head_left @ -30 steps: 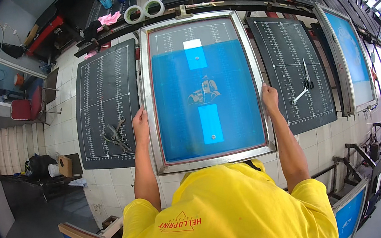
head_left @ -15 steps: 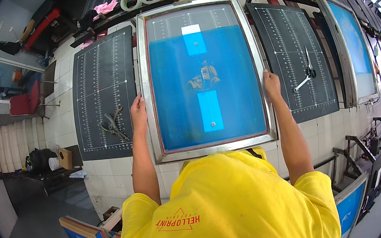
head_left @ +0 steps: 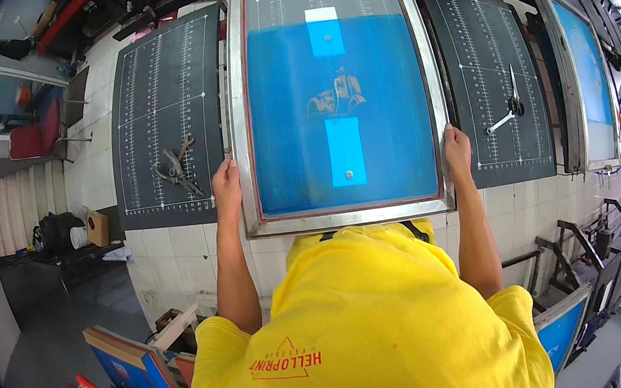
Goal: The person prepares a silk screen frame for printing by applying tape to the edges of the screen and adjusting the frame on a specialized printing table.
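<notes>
A metal-framed printing screen (head_left: 239, 125) with blue mesh lies flat on a long white tiled table (head_left: 183, 247). My left hand (head_left: 226, 187) grips the frame's left rail near its lower corner. On the right rail, at about the same height, my right hand (head_left: 456, 151) holds the frame. The mesh carries a small printed figure (head_left: 335, 98) in its middle and two pale blue tape strips, one (head_left: 324, 31) above the figure and one (head_left: 345, 151) below it. My yellow shirt fills the lower part of the view.
Black gridded platens flank the screen: the left one (head_left: 154, 97) carries a pair of pliers (head_left: 177, 167), the right one (head_left: 487, 66) a white-handled tool (head_left: 507, 114). Another blue screen (head_left: 586, 68) lies at far right. Framed screens (head_left: 134, 377) lean by the floor at lower left.
The screen now sits lower and nearer in the view, with my hands closer to its bottom corners than a second ago. The tape rolls at the top have left the view.
</notes>
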The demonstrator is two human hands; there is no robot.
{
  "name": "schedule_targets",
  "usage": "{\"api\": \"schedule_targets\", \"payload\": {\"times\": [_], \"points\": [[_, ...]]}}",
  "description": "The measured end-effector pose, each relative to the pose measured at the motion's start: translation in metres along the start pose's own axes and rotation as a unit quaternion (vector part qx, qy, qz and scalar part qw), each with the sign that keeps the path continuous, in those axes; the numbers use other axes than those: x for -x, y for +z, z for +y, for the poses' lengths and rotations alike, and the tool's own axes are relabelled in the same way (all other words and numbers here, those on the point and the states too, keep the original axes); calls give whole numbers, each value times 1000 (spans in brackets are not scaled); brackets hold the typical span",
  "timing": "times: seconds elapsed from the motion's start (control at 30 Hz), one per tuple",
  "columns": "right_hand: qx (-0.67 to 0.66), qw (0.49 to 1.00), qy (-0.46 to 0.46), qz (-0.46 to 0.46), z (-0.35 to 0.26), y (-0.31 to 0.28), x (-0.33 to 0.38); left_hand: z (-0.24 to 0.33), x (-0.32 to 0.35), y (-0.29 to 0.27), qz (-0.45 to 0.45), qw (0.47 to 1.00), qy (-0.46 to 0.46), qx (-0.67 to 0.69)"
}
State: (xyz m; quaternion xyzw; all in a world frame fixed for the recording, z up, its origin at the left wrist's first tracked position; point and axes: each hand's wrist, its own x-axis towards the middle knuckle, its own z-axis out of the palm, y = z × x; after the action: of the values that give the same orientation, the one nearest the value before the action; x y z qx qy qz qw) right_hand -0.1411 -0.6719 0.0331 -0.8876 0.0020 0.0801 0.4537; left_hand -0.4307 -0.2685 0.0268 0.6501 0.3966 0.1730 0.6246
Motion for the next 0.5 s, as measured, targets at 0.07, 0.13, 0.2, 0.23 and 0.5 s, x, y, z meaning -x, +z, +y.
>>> {"api": "schedule_targets", "payload": {"times": [0.07,0.13,0.2,0.23,0.5], "points": [[12,1000,12,-6,-3,-1,1,5,-1,0,2,1000,2,-22],[14,1000,15,-3,-8,-1,4,2,-3,0,2,1000,14,-17],[6,1000,11,9,-15,0,8,0,-2,-3,6,1000,21,-15],[9,1000,7,4,-15,-2,9,3,-1,1,6,1000,21,-12],[-10,1000,17,17,-21,-3,13,4,0,1,3,1000,16,0]]}}
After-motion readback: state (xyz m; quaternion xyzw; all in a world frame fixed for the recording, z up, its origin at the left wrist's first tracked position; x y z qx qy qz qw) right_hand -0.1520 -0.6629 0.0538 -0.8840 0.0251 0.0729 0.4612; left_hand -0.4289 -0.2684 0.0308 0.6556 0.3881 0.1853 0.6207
